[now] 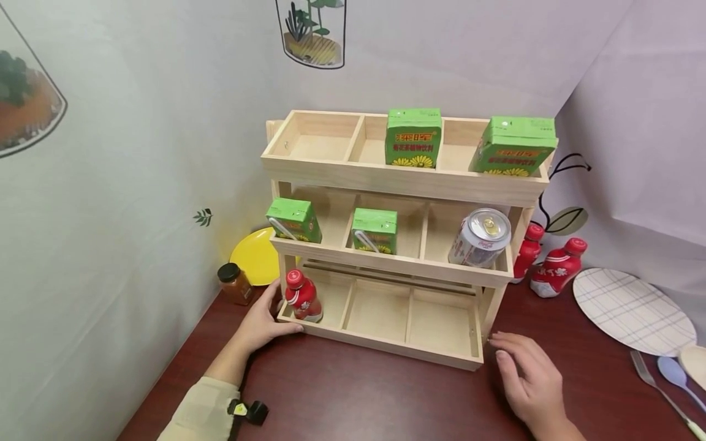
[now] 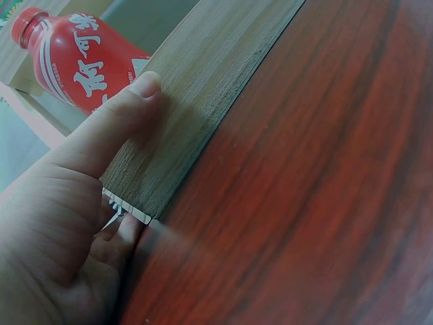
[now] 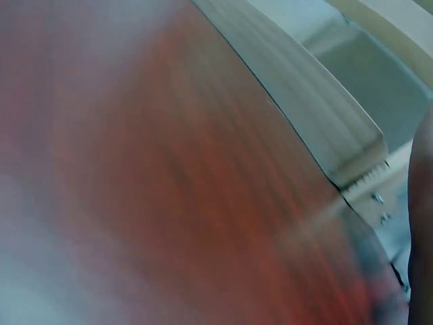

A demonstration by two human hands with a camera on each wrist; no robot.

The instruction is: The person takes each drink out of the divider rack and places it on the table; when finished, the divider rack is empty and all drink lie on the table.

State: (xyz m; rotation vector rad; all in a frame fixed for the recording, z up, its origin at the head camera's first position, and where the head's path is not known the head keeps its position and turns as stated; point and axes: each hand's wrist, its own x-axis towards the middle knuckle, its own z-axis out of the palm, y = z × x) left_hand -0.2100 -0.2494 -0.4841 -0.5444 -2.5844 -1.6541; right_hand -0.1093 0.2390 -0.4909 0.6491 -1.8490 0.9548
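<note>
A three-tier wooden shelf (image 1: 380, 349) stands on the table. My left hand (image 1: 263, 324) grips its lower left corner. In the left wrist view the thumb (image 2: 115, 118) presses the front board (image 2: 176, 101), with the other fingers round the side. Beside that hand, a red bottle (image 1: 303, 300) stands in the bottom left compartment. My right hand (image 1: 529, 380) is at the lower right corner, fingers loosely bent and holding nothing; whether the fingertips touch the shelf I cannot tell. Green drink cartons (image 1: 413, 139) sit on the upper two tiers, and a silver can (image 1: 481, 237) stands at middle right.
Left of the shelf are a yellow plate (image 1: 256, 257) and a small black-lidded jar (image 1: 236, 285). To the right, red bottles (image 1: 557, 269) are near a checked oval placemat (image 1: 634, 309), a fork (image 1: 656, 380) and a blue spoon (image 1: 675, 372). Pale cloth walls (image 1: 110, 214) surround the dark red table (image 1: 353, 398).
</note>
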